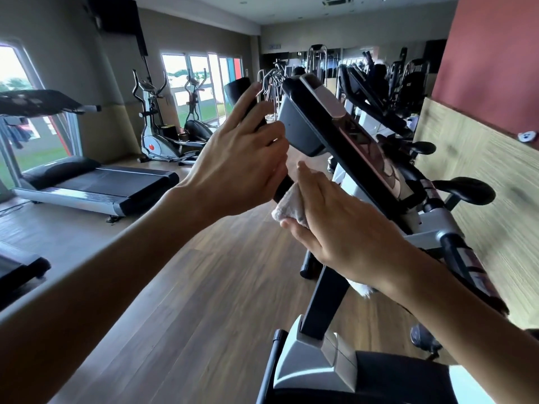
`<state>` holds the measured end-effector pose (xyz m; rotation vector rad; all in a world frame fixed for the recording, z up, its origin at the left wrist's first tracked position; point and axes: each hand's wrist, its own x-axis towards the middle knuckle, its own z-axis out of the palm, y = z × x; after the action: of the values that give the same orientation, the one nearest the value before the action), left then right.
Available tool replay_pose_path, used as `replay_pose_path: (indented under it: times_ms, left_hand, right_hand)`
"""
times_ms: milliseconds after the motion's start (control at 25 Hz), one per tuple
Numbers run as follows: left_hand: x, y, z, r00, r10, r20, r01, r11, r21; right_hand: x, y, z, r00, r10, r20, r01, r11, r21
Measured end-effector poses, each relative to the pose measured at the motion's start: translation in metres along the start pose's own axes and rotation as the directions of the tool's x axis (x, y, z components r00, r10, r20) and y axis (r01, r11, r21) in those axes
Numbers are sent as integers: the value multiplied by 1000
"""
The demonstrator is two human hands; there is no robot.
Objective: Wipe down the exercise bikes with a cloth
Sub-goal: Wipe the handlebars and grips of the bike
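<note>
While the nearest exercise bike (pixel 379 199) is under attention, the work stands at an early stage, judged from this view alone. Wiping is confined to the left handlebar (pixel 250 112), a black grip rising beside the console (pixel 335 132).

Hands: the left hand (pixel 242 167) is wrapped round the handlebar, fingers curled about it, steadying it. The right hand (pixel 341 225) lies just below the left, fingers fairly straight, thumb underneath, pressing the cloth (pixel 288 205) against the lower part of the same bar. The cloth is white and bunched; most of it is covered by the right hand, and a further white tuft shows beneath the right wrist.

Progress: no surface in view shows a clear difference between wiped and unwiped, so what has been finished cannot be confirmed. By judgement, the console face, the far handlebar, the frame and the seat post of this bike remain to be done. More bikes (pixel 376 91) stand in a row behind it along the wall, and nothing indicates they have been dealt with. Most of the task appears outstanding.

Containers: none is visible. No bucket, spray bottle or bin can be seen near the bike or on the wooden floor (pixel 204 287). Whether the cloth is damp cannot be told.

Other equipment: a treadmill (pixel 96 182) and elliptical trainers (pixel 163 123) stand well apart to the left, near the windows.
</note>
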<state>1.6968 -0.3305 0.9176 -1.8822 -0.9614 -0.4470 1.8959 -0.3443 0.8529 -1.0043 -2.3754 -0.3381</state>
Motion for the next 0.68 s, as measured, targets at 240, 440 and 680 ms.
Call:
replay_pose_path:
  times_ms: [240, 440, 680]
  left_hand:
    - [6, 13, 0, 999, -39, 33, 37, 997, 75]
    - [14, 17, -2, 984, -40, 174, 17, 991, 133]
    - [9, 20, -5, 986, -39, 160, 16, 990, 139]
  right_hand:
    - [-24, 20, -19, 973, -9, 230, 14, 1000, -22]
    - [-6, 0, -8, 998, -5, 62, 6, 1000, -26]
    - [-25, 23, -14, 977, -8, 215, 3, 1000, 24]
